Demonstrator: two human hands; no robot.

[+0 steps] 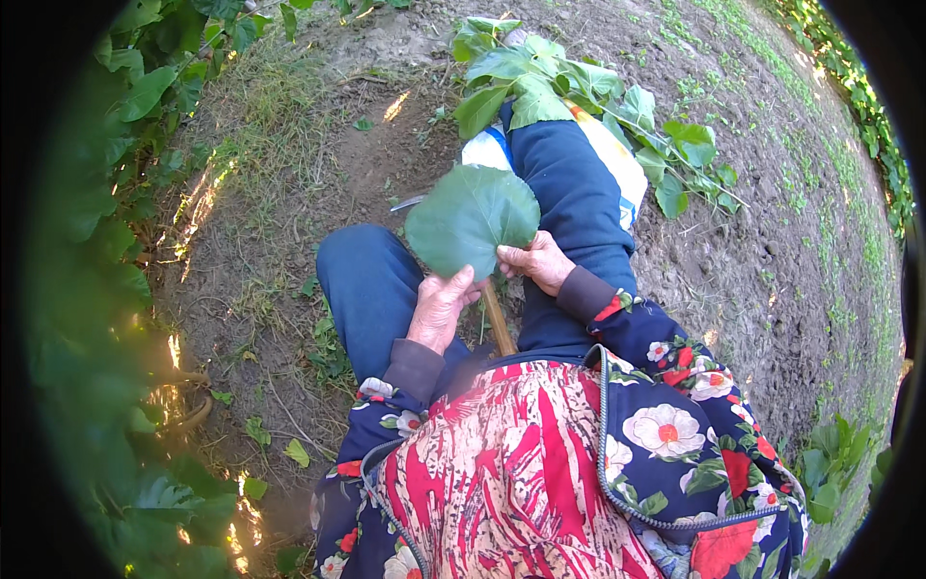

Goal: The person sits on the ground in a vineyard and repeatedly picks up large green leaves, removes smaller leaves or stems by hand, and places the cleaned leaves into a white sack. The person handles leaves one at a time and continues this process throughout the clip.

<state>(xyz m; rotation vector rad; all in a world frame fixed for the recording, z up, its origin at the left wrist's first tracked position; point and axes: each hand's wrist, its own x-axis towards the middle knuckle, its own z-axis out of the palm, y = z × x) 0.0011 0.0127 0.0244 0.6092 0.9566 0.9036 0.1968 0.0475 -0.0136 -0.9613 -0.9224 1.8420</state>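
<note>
A broad, rounded green leaf [474, 217] is spread out between my two hands, above the gap between my knees. My left hand [440, 307] pinches its lower edge, thumb on top. At the lower right edge, my right hand [539, 263] grips it between thumb and fingers. Below the leaf a wooden handle [499, 322] runs down towards my lap. A thin metal piece [407, 203] sticks out past the leaf's left side; whether it joins the handle is hidden.
Cut leafy stems [535, 79] lie over my right shin and a printed white plastic sack [611, 163]. Dense leafy plants [108, 326] crowd in close on my left. The bare soil [738, 268] to the right carries small weeds, and a green row borders it.
</note>
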